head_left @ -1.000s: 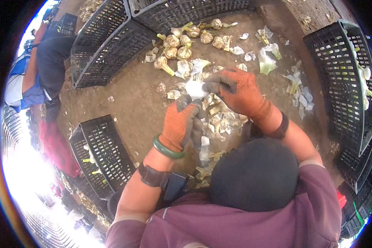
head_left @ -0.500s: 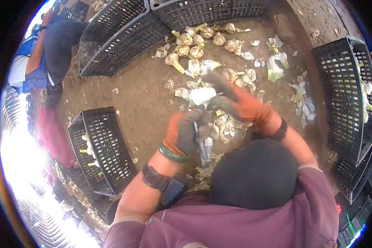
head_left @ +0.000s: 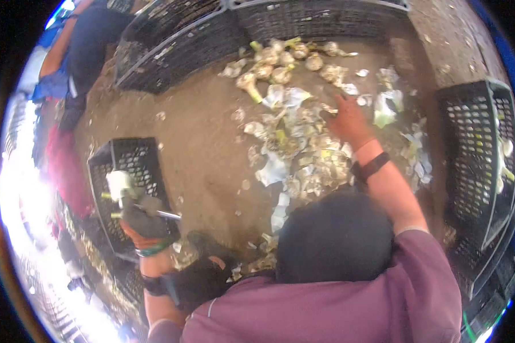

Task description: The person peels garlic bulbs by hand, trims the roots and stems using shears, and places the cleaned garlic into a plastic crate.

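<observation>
Head view: bare dirt ground lies open between a black crate at the left and a heap of pale peelings in the middle. It is hemmed in by long crates along the far edge and a tall crate on the right. Another person crouches at the far left corner. The left hand, gloved, is stretched out over the near crate, closed around a peeled white bulb held above the crate's open top. A thin blade sticks out sideways from the same fist. The right hand reaches forward with its arm nearly straight. Its fingers are spread and empty, resting on the far edge of the heap, near the unpeeled bulbs.
</observation>
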`<state>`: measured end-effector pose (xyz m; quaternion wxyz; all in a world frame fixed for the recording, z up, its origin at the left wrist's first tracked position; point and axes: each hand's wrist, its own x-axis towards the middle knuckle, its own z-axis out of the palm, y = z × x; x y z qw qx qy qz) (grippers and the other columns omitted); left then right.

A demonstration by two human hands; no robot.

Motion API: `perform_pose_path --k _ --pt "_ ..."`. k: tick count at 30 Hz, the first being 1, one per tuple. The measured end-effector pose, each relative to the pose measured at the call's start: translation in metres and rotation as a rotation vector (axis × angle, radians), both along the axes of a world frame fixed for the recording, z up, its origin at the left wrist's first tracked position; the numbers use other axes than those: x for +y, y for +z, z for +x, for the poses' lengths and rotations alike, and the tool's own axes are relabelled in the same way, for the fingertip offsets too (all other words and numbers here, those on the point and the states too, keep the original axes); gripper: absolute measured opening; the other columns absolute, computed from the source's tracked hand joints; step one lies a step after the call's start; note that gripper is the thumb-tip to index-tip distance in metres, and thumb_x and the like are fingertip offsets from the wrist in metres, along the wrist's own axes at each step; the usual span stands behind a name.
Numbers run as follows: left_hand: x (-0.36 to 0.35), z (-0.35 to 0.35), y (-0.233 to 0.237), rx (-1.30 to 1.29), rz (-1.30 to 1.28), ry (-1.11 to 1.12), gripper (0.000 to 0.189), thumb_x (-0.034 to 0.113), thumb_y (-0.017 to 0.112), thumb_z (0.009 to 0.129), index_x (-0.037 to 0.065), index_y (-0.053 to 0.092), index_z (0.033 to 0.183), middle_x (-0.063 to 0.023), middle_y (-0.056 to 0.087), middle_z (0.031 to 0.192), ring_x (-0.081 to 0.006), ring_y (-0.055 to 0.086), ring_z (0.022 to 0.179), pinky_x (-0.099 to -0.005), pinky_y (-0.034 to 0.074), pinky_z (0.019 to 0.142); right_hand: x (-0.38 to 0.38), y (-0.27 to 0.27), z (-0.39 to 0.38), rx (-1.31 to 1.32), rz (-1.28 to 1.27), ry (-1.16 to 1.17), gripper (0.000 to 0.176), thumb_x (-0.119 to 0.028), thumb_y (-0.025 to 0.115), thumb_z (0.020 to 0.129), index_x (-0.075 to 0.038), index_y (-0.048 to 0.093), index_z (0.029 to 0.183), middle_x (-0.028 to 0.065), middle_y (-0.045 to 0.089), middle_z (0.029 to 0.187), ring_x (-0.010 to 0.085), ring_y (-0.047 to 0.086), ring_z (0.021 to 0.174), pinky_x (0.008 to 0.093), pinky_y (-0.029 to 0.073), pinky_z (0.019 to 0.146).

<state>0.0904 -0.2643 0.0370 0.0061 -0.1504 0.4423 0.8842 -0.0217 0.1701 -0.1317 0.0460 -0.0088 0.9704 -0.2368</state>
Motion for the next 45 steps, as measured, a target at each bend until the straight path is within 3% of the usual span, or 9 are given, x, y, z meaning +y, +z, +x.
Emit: perform_pose_path --k 3,7,10,14,23,31,35,39,45 --pt "-0.018 -0.004 0.035 -0.204 -0.251 0.525 0.035 0.035 0.049 0.087 0.001 0.055 0.094 -0.0061 0.053 0.07 -0.0146 0.045 0.051 -0.026 0.036 0.04 0.004 -0.017 -0.02 -0.002 0.113 0.336 0.059 -0.022 0.066 0.071 -0.005 0.045 0.124 0.0225 0.048 0.123 0.0368 0.045 0.114 0.0426 0.036 0.097" --pt "0.037 -0.016 0.001 -0.663 -0.597 0.165 0.017 0.018 0.063 0.075 0.004 0.06 0.085 -0.0066 0.059 0.075 -0.0176 0.056 0.06 -0.0277 0.046 0.052 0.018 -0.069 -0.043 -0.081 0.169 0.41 0.055 -0.025 0.066 0.074 -0.007 0.049 0.123 0.0217 0.057 0.112 0.036 0.053 0.105 0.04 0.044 0.09" --pt "0.096 -0.025 -0.022 -0.712 -0.405 -0.26 0.024 0.014 0.054 0.084 -0.003 0.06 0.101 -0.0088 0.061 0.089 -0.0179 0.059 0.07 -0.0316 0.049 0.061 0.01 -0.004 -0.033 -0.197 -0.436 0.007 0.06 -0.033 0.067 0.076 -0.006 0.047 0.126 0.0199 0.055 0.117 0.0323 0.053 0.108 0.0369 0.044 0.091" --pt "0.175 -0.051 -0.028 -0.267 -0.892 -0.767 0.027 0.018 0.053 0.088 0.002 0.059 0.109 -0.0094 0.061 0.093 -0.018 0.061 0.073 -0.0304 0.05 0.062 0.017 0.021 -0.005 -0.452 -1.427 -0.317 0.052 -0.025 0.062 0.082 0.003 0.046 0.123 0.0137 0.058 0.109 0.0203 0.06 0.092 0.0278 0.048 0.079" --pt "0.247 -0.096 -0.021 -0.248 -0.581 -0.772 0.029 0.02 0.053 0.088 -0.001 0.057 0.108 -0.0048 0.061 0.079 -0.0093 0.057 0.063 -0.022 0.047 0.053 -0.006 0.087 0.029 -0.256 -1.514 -0.023 0.052 -0.011 0.069 0.078 -0.002 0.047 0.123 0.0065 0.058 0.107 0.0134 0.057 0.094 0.0274 0.047 0.081" --pt "0.256 -0.097 -0.033 -0.107 -0.865 -0.773 0.026 0.023 0.051 0.089 0.0 0.06 0.095 -0.0017 0.056 0.062 -0.008 0.051 0.052 -0.0218 0.04 0.046 0.003 0.091 0.035 0.492 -0.466 0.249 0.05 -0.014 0.078 0.067 -0.005 0.058 0.111 0.0101 0.061 0.106 0.0106 0.056 0.101 0.0264 0.046 0.084" --pt "0.264 -0.103 -0.008 -0.313 -0.74 -0.747 0.024 0.017 0.053 0.086 -0.003 0.061 0.098 -0.0062 0.06 0.068 -0.0106 0.055 0.055 -0.0227 0.043 0.046 -0.004 0.092 0.036 -0.031 -1.341 -0.113 0.051 -0.014 0.077 0.068 -0.002 0.056 0.113 0.0066 0.062 0.104 0.0093 0.058 0.087 0.0254 0.049 0.078" --pt "0.258 -0.104 -0.025 -0.119 -0.821 -0.685 0.024 0.019 0.053 0.086 -0.002 0.062 0.093 -0.0056 0.058 0.065 -0.0115 0.054 0.053 -0.0243 0.042 0.046 -0.003 0.089 0.035 0.136 -1.086 0.033 0.051 -0.013 0.072 0.074 0.001 0.051 0.119 0.0082 0.06 0.105 0.012 0.058 0.088 0.0253 0.049 0.08" --pt "0.251 -0.106 -0.032 0.08 -0.926 -0.693 0.021 0.018 0.052 0.086 -0.001 0.062 0.092 -0.0045 0.058 0.066 -0.011 0.054 0.055 -0.025 0.043 0.049 0.003 0.099 0.033 -0.393 -1.566 -0.162 0.047 -0.015 0.062 0.082 0.003 0.045 0.122 0.01 0.059 0.105 0.0145 0.058 0.094 0.0275 0.048 0.082"
